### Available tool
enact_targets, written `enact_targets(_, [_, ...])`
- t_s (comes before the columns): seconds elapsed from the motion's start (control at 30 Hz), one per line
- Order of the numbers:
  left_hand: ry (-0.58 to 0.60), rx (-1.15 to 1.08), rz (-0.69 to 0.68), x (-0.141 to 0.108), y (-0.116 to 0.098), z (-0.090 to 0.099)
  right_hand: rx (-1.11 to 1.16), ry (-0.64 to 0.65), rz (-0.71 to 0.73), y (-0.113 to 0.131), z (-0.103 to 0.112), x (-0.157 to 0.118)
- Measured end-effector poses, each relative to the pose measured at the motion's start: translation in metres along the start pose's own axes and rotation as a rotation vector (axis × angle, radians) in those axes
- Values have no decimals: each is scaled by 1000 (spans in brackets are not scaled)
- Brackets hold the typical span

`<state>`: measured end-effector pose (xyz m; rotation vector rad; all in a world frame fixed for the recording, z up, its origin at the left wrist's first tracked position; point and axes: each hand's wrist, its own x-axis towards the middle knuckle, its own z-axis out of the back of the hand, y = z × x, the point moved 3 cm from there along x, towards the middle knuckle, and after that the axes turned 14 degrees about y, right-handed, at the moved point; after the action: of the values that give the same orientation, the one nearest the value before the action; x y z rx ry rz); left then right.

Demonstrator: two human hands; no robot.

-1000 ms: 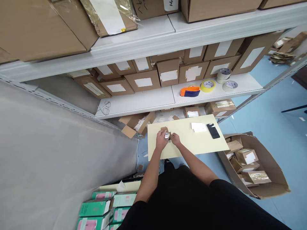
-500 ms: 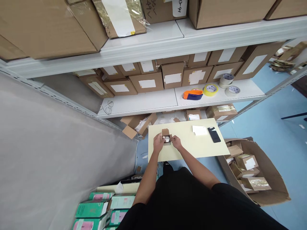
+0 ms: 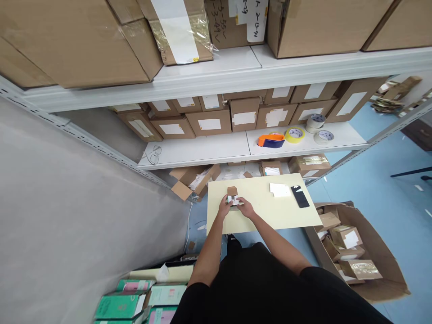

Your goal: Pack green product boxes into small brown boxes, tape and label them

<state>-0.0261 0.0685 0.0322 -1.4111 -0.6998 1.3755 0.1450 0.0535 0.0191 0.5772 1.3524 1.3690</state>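
A small cardboard box (image 3: 232,191) stands on the cream tabletop, its brown lid flap raised at the far side. White pieces (image 3: 233,199), flaps or paper, lie across its opening; I cannot tell which. My left hand (image 3: 224,207) grips the box's left side, with the thumb at the near edge of the opening. From the right, my right hand (image 3: 246,207) holds the box, its thumb and fingers on the white pieces and the side wall. Whatever lies inside the box is mostly covered.
On the tabletop (image 3: 256,216) are white cards (image 3: 280,190) and a black phone (image 3: 300,196). Behind, a shelf holds an orange-and-blue tape dispenser (image 3: 271,141), tape rolls (image 3: 294,135), glasses (image 3: 154,155) and labelled boxes. A large carton (image 3: 381,252) of parcels stands right; green boxes (image 3: 118,307) lie lower left.
The shiny silver round thing seen in the box is now covered by white pieces. My right hand has moved in closer against the box. The view has tilted up slightly.
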Motion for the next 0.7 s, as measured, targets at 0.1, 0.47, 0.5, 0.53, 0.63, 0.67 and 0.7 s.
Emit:
enact_targets(0.1, [-30,5,-69,0,-6,0,51,23,14,-1,4,1])
enact_targets(0.47, [36,132,-139,-24,-12,12,183,-30,94,-4,8,-1])
enact_targets(0.5, [27,143,-146,-24,-13,12,179,-31,96,-3,7,-1])
enact_targets(0.53, [18,150,-156,-24,-14,12,173,-30,92,-3,7,0])
enact_targets(0.63, [6,155,-186,-23,-15,11,158,-23,56,-3,5,-1])
enact_targets(0.67, [6,153,-189,-23,-14,10,159,-20,45,-3,5,-1])
enact_targets(0.7, [7,152,-187,-23,-14,10,163,-18,40,-3,5,-2])
